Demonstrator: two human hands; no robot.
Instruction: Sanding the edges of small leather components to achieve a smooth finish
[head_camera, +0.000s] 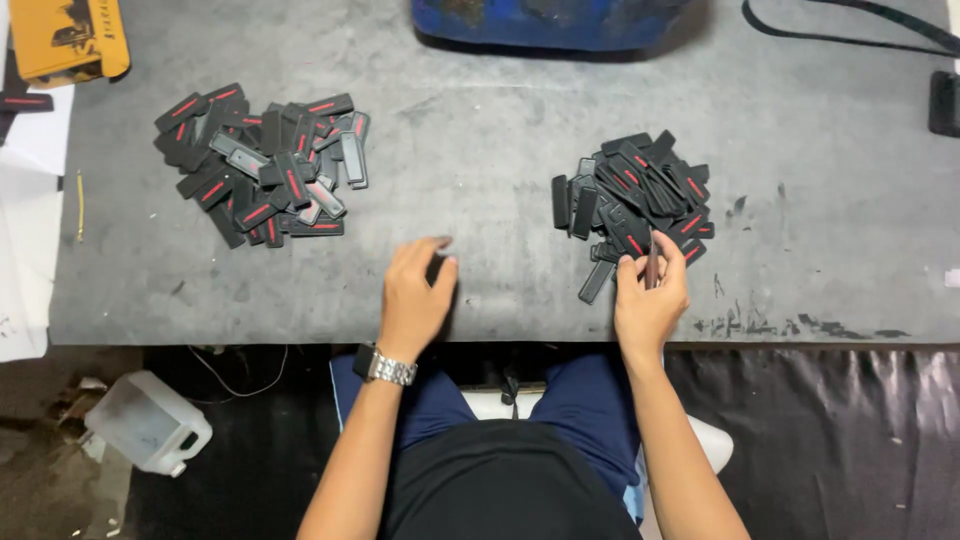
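Two heaps of small flat black rectangular pieces with red stripes lie on a grey worktable (480, 190). The left heap (262, 165) sits at the far left, the right heap (632, 195) at the centre right. My right hand (650, 300) is at the near edge of the right heap and pinches one thin black piece (652, 262) upright between thumb and fingers. My left hand (415, 295), with a metal wristwatch, rests near the table's front edge, fingers curled over a small dark piece (436, 268) that is mostly hidden.
A blue object (550, 20) stands at the table's far edge, a black strap (850, 25) at the far right. A yellow box (70, 38) and white paper (25, 250) lie at the left. A clear plastic jug (145, 422) sits on the floor.
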